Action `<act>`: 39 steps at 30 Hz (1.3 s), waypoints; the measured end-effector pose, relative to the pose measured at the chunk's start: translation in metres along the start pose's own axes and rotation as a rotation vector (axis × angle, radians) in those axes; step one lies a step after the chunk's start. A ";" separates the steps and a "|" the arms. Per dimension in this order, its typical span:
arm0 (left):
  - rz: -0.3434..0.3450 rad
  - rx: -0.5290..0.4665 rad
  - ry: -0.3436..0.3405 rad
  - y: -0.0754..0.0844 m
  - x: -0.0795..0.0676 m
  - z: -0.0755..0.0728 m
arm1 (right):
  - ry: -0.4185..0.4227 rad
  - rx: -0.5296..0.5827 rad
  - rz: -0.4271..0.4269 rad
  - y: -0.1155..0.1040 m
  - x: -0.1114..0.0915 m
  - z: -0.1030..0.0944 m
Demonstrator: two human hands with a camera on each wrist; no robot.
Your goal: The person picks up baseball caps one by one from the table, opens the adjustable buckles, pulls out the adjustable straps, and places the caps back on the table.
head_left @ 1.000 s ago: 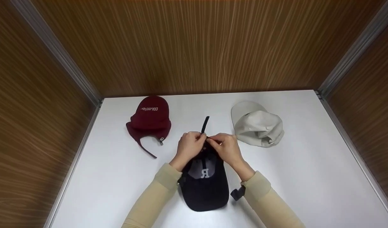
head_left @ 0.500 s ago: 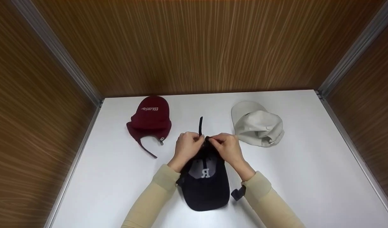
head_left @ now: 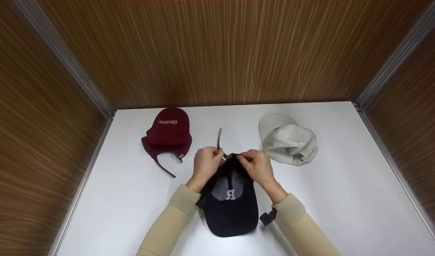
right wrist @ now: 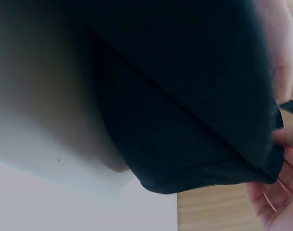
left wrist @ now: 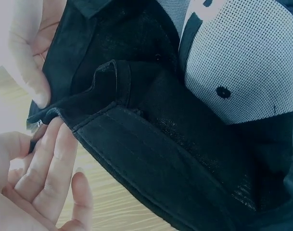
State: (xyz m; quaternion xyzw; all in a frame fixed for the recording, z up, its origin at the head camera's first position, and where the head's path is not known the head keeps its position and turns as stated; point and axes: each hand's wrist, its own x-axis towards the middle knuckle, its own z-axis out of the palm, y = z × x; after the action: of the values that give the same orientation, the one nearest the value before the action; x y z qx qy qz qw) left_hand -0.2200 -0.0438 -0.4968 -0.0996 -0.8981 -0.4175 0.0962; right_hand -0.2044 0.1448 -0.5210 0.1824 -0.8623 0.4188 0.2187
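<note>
A dark navy baseball cap (head_left: pixel 231 218) lies inside up, its brim toward me and a pale mesh lining (left wrist: pixel 247 57) showing inside. My left hand (head_left: pixel 205 163) pinches the cap's thin back strap (head_left: pixel 219 138), whose free end sticks up past the fingers. A small shiny spot shows beside those fingertips. Across a small gap, my right hand (head_left: pixel 259 166) pinches the cap's back edge between thumb and fingers. In the left wrist view, the folded sweatband (left wrist: pixel 136 139) runs down from both hands. Most of the strap is hidden by the left fingers in that view.
A maroon cap (head_left: pixel 169 129) with white lettering lies at the back left, its strap (head_left: pixel 164 169) hanging undone. To the back right lies a beige cap (head_left: pixel 291 140). Wood-grain panels (head_left: pixel 235 53) enclose the white table (head_left: pixel 345 199) at the back and sides.
My left hand has shifted a little left, away from the right hand, and the strap's free end has swung left with it. The right hand has moved only slightly right.
</note>
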 end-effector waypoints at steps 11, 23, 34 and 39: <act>0.032 0.005 0.004 -0.008 -0.002 -0.001 | -0.065 0.008 0.056 0.004 -0.002 -0.003; 0.028 -0.124 -0.090 -0.015 -0.004 0.002 | -0.090 0.009 0.083 0.008 -0.002 -0.003; 0.173 -0.001 -0.231 -0.028 -0.016 0.005 | -0.114 0.017 0.143 0.010 -0.002 -0.005; 0.229 0.069 -0.240 -0.031 -0.018 0.006 | -0.155 -0.036 0.088 0.010 -0.002 -0.006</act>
State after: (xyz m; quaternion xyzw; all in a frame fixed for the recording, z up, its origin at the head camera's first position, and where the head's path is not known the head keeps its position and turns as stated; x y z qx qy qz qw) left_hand -0.2113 -0.0604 -0.5279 -0.2469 -0.8997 -0.3579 0.0384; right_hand -0.2068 0.1562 -0.5251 0.1721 -0.8912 0.3971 0.1358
